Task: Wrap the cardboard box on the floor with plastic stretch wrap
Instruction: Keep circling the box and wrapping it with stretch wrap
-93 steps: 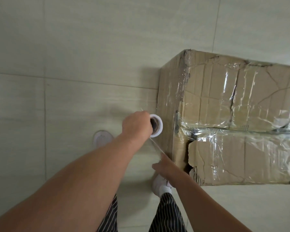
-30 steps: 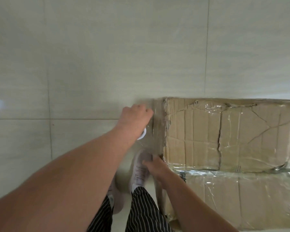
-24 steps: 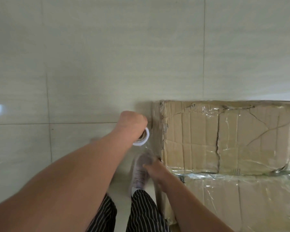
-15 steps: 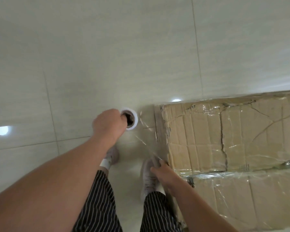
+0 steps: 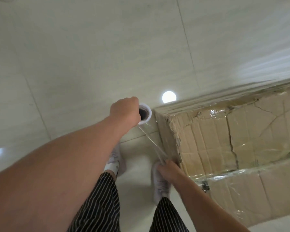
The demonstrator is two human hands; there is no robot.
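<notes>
Left hand [image 5: 125, 113] is gripping the white roll of clear plastic stretch wrap [image 5: 145, 113] at its upper end, fingers curled round it, with the dark hollow core facing the camera. A strip of clear film [image 5: 151, 141] is running taut from the roll down to the right hand [image 5: 170, 169]. That hand is sitting low against the near corner of the battered brown cardboard box [image 5: 233, 144] (blurred, cannot tell if its fingers are pinching the film or just touching it). The box is lying on the pale tiled floor [image 5: 74, 56], just right of both hands, already covered in shiny film. White shoes [image 5: 160, 183] and black striped trousers [image 5: 97, 206] are showing below the arms.
</notes>
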